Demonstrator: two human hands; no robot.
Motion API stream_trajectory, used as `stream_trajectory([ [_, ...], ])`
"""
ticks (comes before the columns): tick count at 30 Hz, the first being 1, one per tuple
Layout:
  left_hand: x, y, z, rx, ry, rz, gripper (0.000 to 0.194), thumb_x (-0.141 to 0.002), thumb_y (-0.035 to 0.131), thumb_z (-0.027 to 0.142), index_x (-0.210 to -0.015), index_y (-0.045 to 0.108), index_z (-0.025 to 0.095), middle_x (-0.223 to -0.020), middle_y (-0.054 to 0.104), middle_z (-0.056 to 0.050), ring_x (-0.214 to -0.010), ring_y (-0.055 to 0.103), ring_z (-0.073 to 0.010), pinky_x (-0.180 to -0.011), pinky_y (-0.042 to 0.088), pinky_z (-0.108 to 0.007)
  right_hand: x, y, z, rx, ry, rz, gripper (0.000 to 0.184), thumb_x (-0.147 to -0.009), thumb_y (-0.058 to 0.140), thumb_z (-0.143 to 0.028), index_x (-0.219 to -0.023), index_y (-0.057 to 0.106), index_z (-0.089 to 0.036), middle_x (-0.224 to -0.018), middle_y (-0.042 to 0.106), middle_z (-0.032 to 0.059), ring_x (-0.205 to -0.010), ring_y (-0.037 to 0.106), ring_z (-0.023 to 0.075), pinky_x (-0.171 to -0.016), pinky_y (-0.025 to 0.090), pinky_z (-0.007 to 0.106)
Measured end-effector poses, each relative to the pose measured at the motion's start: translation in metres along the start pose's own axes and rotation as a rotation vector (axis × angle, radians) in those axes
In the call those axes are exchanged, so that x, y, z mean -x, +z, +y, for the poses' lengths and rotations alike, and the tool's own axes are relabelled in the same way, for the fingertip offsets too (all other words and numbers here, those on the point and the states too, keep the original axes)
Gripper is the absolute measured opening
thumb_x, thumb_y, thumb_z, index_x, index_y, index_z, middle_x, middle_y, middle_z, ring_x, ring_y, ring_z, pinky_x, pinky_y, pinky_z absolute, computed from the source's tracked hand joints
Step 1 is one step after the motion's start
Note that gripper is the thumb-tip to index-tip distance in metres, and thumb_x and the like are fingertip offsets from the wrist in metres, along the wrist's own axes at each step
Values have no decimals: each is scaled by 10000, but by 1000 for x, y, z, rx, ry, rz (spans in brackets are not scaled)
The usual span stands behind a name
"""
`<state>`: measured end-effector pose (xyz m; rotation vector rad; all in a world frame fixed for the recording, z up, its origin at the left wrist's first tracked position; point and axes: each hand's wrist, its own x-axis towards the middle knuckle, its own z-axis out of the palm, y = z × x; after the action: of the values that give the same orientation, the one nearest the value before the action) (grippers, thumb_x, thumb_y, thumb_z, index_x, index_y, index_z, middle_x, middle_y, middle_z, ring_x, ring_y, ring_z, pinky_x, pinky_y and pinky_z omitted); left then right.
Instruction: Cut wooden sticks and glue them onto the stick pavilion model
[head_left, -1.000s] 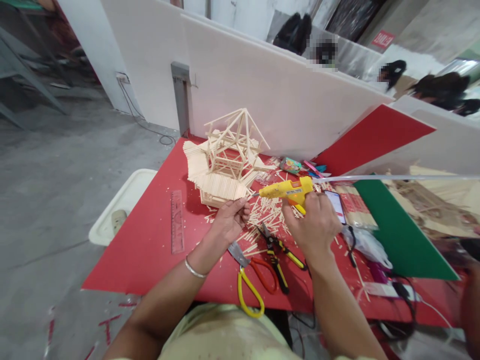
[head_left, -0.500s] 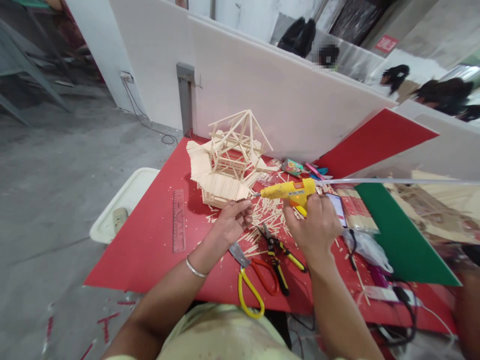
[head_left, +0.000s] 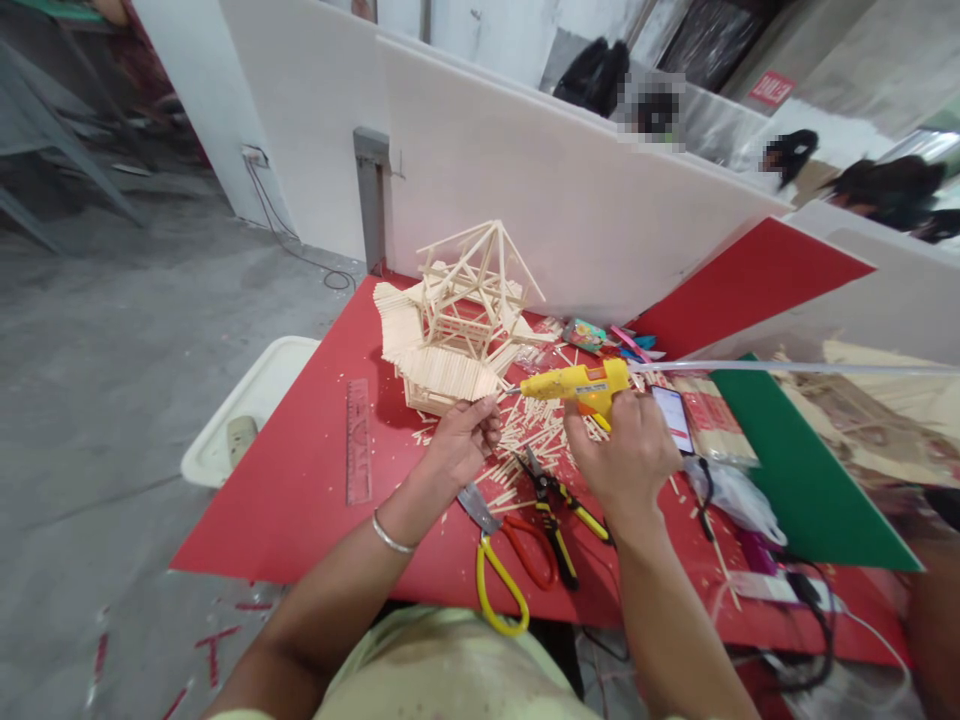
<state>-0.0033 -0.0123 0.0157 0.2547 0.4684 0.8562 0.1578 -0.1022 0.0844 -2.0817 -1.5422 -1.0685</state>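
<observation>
Right hand: the right hand [head_left: 634, 440] is wrapped around the yellow glue gun [head_left: 576, 381], nozzle aimed toward the left hand [head_left: 459, 445].
Left hand: fingers curled, thumb and forefinger close together beside the nozzle – whether they pinch a stick, I cannot tell.
Stick model [head_left: 439, 372]: just beyond the left fingertips, its slatted near edge right by them.
Glue: a small, brief dab seems best; excess would likely string across the slats.
Nozzle: probably hot, so fingertips are better kept clear of the metal.
Loose sticks [head_left: 529, 430]: scattered between and beyond both hands – best not brushed with the glue.
</observation>
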Motion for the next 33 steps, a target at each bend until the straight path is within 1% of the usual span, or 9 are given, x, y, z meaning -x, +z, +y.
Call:
stream_trajectory([
  [6,0,1,-2,-61,72,37,352,-593,890,313,-726,632,115,-602,586,23,-526,526,-43,-471,386,-147,7,0,1,12,32,-20,427,-883,547,-496,-1114,590,-139,-922,605,108,-839,548,232,-678,376,323],
  [10,7,3,0,-132,49,39,403,-539,910,309,-768,627,138,-613,599,31,-527,538,-53,-478,402,-157,20,-7,10,60,101,-47,472,-878,537,-533,-1132,587,-138,-938,609,122,-862,561,254,-697,390,340],
  [14,17,-1,-3,-290,-7,33,382,-544,901,304,-737,615,140,-598,593,31,-505,531,-55,-459,388,-162,49,-23,26,123,251,-103,512,-873,518,-581,-1109,587,-132,-932,607,139,-870,562,278,-706,392,364],
  [19,17,-27,-15,-434,30,31,315,-625,854,329,-769,645,144,-606,593,26,-481,517,-55,-445,379,-171,102,-38,49,64,552,-239,613,-802,531,-722,-1055,583,-165,-889,619,122,-797,564,271,-661,368,351],
  [23,10,-47,-25,-496,79,8,290,-688,813,370,-794,655,152,-665,615,7,-503,533,-58,-455,392,-173,146,-20,78,-144,745,-542,673,-722,576,-767,-1048,586,-178,-770,621,67,-647,538,228,-584,356,320],
  [25,7,-52,-28,-526,91,6,304,-683,813,391,-781,655,151,-670,618,1,-499,534,-60,-450,391,-177,163,-3,93,-182,756,-659,599,-804,527,-689,-1093,596,-169,-781,648,74,-659,563,224,-597,377,312],
  [27,5,-52,-29,-551,95,21,327,-657,826,405,-761,651,149,-652,614,1,-483,527,-63,-437,385,-181,173,15,104,-136,704,-729,547,-879,460,-585,-1182,586,-148,-870,685,114,-741,610,237,-642,395,313],
  [29,4,-50,-29,-574,110,43,345,-634,837,414,-749,648,149,-621,601,8,-464,518,-66,-430,386,-187,177,27,110,-100,684,-755,556,-902,427,-527,-1257,563,-122,-958,695,164,-824,637,267,-679,405,330],
  [33,6,-46,-26,-622,183,105,354,-615,844,421,-732,654,146,-583,585,19,-445,505,-63,-445,402,-194,177,37,112,-57,694,-793,573,-908,389,-548,-1248,590,-133,-1032,682,208,-841,649,304,-675,422,371],
])
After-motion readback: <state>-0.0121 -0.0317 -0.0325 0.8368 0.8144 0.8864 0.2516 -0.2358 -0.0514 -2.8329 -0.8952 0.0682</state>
